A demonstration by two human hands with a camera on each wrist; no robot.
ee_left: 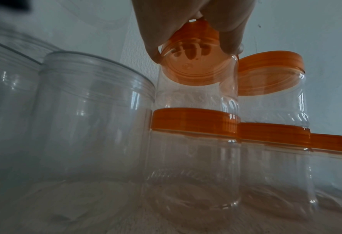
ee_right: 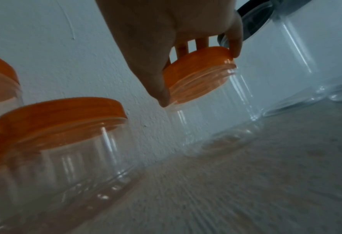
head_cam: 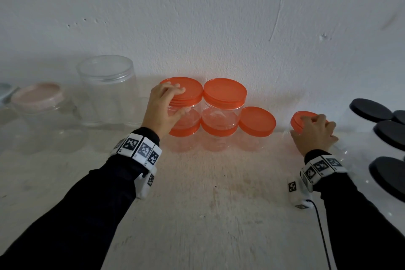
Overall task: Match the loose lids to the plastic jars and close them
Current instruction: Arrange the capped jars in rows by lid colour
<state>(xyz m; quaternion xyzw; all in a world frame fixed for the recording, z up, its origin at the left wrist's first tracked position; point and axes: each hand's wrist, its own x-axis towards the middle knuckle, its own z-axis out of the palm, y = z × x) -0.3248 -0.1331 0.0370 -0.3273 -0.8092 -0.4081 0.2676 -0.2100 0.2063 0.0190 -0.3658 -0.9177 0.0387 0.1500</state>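
Left hand (head_cam: 163, 107) fingers curled around a stacked jar's lid (head_cam: 188, 91), right hand (head_cam: 315, 133) clamped on another orange lid (ee_right: 198, 74), left wrist view alone shows fingertips (ee_left: 192, 54) through plastic

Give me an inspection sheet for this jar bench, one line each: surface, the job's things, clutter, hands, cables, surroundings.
Surface: pale, stained bench top.
Job's things: five orange-lidded clear jars, two stacked on two; the stacked jar under the left hand; a small orange-lidded jar standing apart; black-lidded jars at right; pink-lidded jar and lidless large jar at left.
Clutter: nothing seen.
Hands: left hand grips the stacked jar's lid; right hand grips the small jar's lid.
Cables: black cable from the right wrist unit.
Surroundings: white scuffed wall.
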